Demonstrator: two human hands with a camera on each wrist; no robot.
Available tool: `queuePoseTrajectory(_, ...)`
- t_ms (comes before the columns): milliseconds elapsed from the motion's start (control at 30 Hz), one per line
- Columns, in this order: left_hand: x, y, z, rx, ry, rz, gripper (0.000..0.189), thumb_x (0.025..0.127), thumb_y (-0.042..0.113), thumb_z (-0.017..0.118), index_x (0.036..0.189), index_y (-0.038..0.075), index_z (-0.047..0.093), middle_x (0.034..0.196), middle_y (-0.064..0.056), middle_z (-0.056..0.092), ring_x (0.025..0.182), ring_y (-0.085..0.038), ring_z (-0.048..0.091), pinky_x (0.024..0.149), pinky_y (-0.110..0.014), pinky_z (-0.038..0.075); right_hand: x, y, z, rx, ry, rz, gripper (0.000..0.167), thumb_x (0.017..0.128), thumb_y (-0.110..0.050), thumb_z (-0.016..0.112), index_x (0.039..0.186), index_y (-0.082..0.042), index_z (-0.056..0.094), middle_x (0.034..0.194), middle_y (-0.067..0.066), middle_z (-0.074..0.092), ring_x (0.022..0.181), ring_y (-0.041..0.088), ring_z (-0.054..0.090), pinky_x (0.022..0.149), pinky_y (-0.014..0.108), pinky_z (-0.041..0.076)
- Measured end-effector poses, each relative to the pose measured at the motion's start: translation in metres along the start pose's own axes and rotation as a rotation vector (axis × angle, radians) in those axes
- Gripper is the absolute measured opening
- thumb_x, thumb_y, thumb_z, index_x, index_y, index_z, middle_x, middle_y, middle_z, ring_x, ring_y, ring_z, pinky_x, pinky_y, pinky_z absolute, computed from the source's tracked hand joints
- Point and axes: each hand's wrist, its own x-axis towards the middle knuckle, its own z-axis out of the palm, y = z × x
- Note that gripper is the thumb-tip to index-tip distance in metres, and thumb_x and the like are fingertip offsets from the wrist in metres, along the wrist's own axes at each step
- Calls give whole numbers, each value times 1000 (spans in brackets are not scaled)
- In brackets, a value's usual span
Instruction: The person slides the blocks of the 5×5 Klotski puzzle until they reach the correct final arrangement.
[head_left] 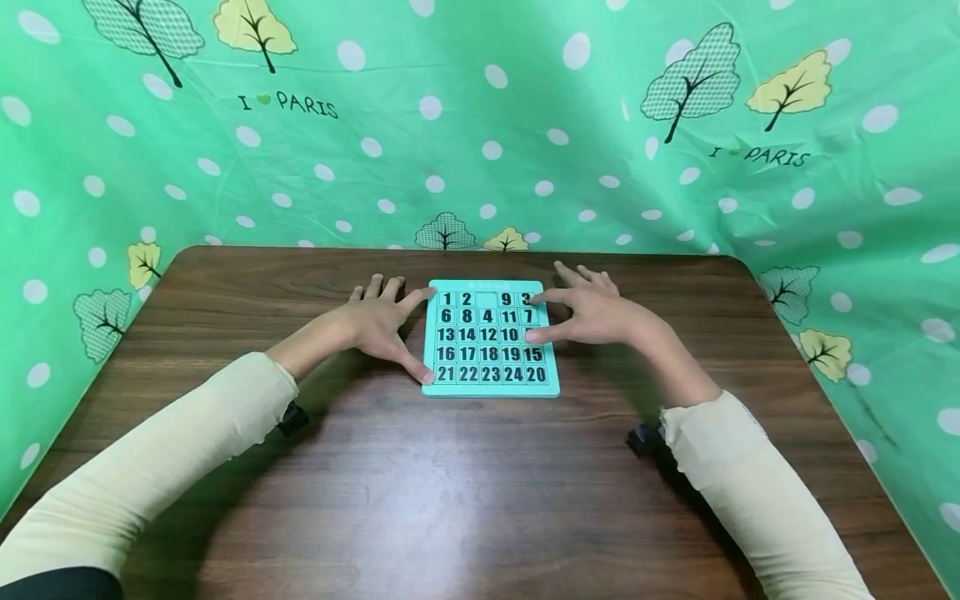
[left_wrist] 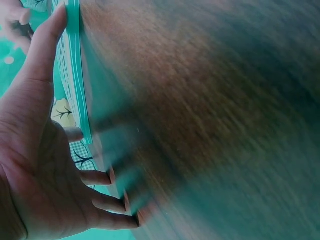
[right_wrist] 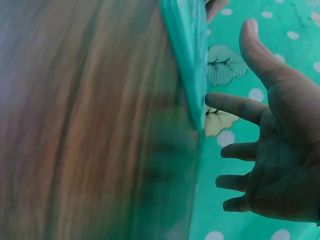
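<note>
A turquoise number slide puzzle [head_left: 490, 392] lies flat on the table, its square tiles printed with black numbers. In the top row, one slot between tiles 2 and 9 holds no tile. My left hand [head_left: 375, 323] touches the puzzle's left side, thumb at the near corner and index finger at the far corner, other fingers spread. Over the right side is my right hand [head_left: 596, 312]. Its index fingertip is at tile 3 and its thumb covers the slot right of tile 10; whether they press cannot be told. Its remaining fingers extend beyond the frame.
The dark brown wooden table [head_left: 420, 492] has rounded far corners. Behind it and at both sides hangs a green cloth [head_left: 480, 108] with white dots and printed trees. Dark wrist-worn devices sit below the left sleeve [head_left: 225, 408] and the right sleeve [head_left: 757, 492].
</note>
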Motion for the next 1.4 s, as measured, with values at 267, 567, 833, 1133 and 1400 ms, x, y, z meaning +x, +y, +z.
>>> queuePoseTrajectory(267,-1,0,-1,13,-10,-6,153,68,96,85,183,38,1,187,-31,3,172,-65,-4,133,-85,10,9,-11,8,5,-29,-58,85,98,-74,75,168,-30,57,191,23,7,174,60,2,136,81,-1)
queuePoseTrajectory(567,1,2,-1,14,-15,-8,153,68,96,84,183,38,1,187,-30,2,171,-65,-5,134,-85,9,-19,1,6,-17,-27,-4,83,93,-75,80,163,-32,63,190,24,8,173,62,2,134,83,-3)
queuePoseTrajectory(833,2,3,-2,20,-18,-4,152,69,97,83,183,38,1,187,-30,3,172,-64,-4,133,-85,11,0,-21,10,-57,-8,-72,85,95,-75,78,166,-31,59,190,24,6,173,62,2,135,84,-1)
queuePoseTrajectory(1133,1,4,-2,19,-18,1,152,69,97,83,183,37,2,186,-30,5,172,-64,-3,133,-85,12,-6,-20,8,-70,-58,-40,78,95,-75,78,162,-38,64,191,22,8,174,60,1,135,83,-4)
queuePoseTrajectory(1400,1,4,-2,38,-20,-8,152,69,97,83,183,37,2,187,-29,5,171,-66,-1,134,-84,14,17,-27,11,-33,-25,-90,87,97,-75,76,170,-35,53,191,22,4,174,60,2,136,82,-3)
